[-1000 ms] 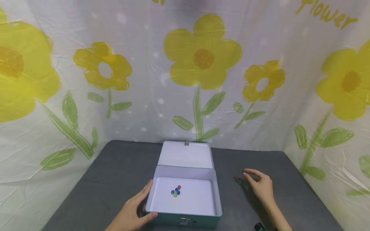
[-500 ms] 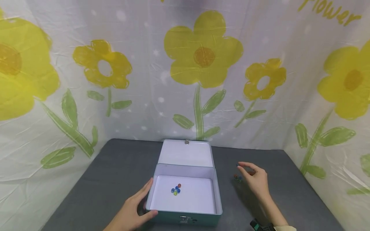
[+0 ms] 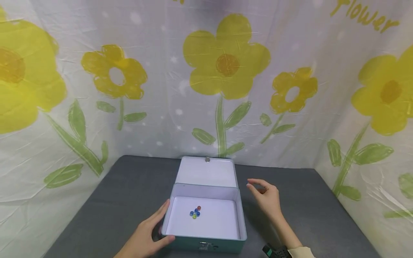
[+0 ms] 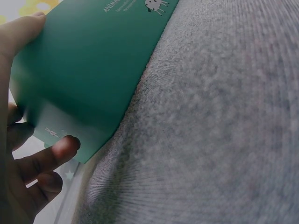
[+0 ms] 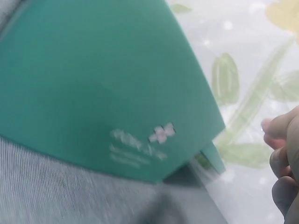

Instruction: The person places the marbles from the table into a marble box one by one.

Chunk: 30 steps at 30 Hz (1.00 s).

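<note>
A green metal box point(image 3: 226, 244) with a white inside stands with its lid point(image 3: 207, 172) folded back. Several small glass marbles, blue, red and yellow-green, sit in a cluster on its floor; one is the red marble point(image 3: 198, 208). My left hand point(image 3: 145, 229) grips the near left corner, thumb on the front rim and fingers along the left side. In the left wrist view its fingers point(image 4: 46, 158) lie against the green wall. To the right of the box, my right hand point(image 3: 267, 199) is raised, pinching a blue marble point(image 3: 247, 182) between thumb and index fingertips.
Dark grey cloth point(image 3: 135, 190) covers the table. A white curtain point(image 3: 167, 118) printed with yellow flowers hangs behind and at both sides. A black wrist device point(image 3: 275, 252) sits by the right sleeve.
My right hand has moved left toward the box with the pinched marble. The small marbles lying on the cloth are now hidden behind it. My left hand keeps its place.
</note>
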{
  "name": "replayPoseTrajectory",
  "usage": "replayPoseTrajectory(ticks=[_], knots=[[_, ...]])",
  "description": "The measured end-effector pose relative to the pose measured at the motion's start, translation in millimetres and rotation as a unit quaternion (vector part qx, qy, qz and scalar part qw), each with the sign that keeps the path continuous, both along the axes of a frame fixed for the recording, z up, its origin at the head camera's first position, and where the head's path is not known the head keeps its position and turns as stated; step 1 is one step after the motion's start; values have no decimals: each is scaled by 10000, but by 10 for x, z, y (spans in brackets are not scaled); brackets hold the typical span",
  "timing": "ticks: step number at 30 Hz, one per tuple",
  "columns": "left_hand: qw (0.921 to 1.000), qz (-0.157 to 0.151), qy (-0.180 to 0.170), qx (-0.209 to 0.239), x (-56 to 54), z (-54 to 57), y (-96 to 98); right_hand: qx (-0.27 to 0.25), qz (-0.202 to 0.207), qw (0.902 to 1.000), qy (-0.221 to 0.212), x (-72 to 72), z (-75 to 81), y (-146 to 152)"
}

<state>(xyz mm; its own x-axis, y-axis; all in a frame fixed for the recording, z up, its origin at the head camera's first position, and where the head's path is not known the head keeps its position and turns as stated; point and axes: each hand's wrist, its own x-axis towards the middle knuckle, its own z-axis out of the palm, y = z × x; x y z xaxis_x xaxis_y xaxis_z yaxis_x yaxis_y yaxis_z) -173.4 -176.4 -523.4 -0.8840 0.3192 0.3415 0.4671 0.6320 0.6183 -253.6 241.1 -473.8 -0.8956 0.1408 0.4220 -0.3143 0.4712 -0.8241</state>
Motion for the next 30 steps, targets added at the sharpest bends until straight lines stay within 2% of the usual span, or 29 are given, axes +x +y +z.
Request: replayPoseTrajectory(ticks=[10, 19, 30], knots=[[9999, 9, -119, 48, 0, 9, 15, -257, 461, 9985, 111, -38, 34, -329], [9998, 21, -209, 75, -15, 34, 14, -324, 846, 9955, 263, -49, 86, -503], [9988, 60, -488, 56, -29, 12, 31, -365, 1367, 9899, 90, -26, 158, -720]])
